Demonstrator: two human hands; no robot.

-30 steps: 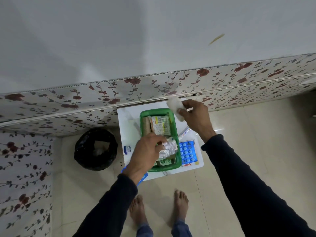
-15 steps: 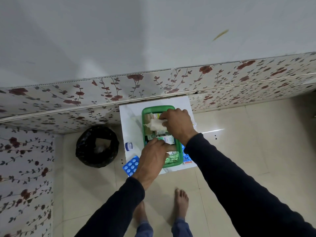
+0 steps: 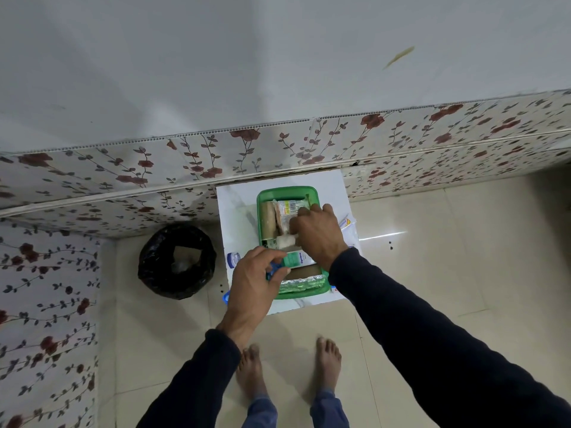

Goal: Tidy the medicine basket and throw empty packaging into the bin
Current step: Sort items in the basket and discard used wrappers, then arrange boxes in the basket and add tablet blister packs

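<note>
Over the small white counter (image 3: pixel 238 205) set against the floral-panelled wall, a green rectangular plastic medicine basket (image 3: pixel 287 193) is being repacked. Right hand (image 3: pixel 319 234), fingers curled, presses a white wad of cotton or gauze (image 3: pixel 285 241) into the basket's middle, beside a tan rolled bandage (image 3: pixel 268 220) and a printed sachet (image 3: pixel 289 208). Left hand (image 3: pixel 253 282) pinches a blue blister strip (image 3: pixel 276 270) at the basket's near-left edge, just by a green-and-white medicine carton (image 3: pixel 296 258) and a crumpled foil strip (image 3: pixel 304 283). Judged step: sorting and settling items. Next move likely calls for judging whether the strip is spent; if so, carrying it left to the black-lined round bin (image 3: pixel 176 261) on the floor; otherwise laying it flat inside.
</note>
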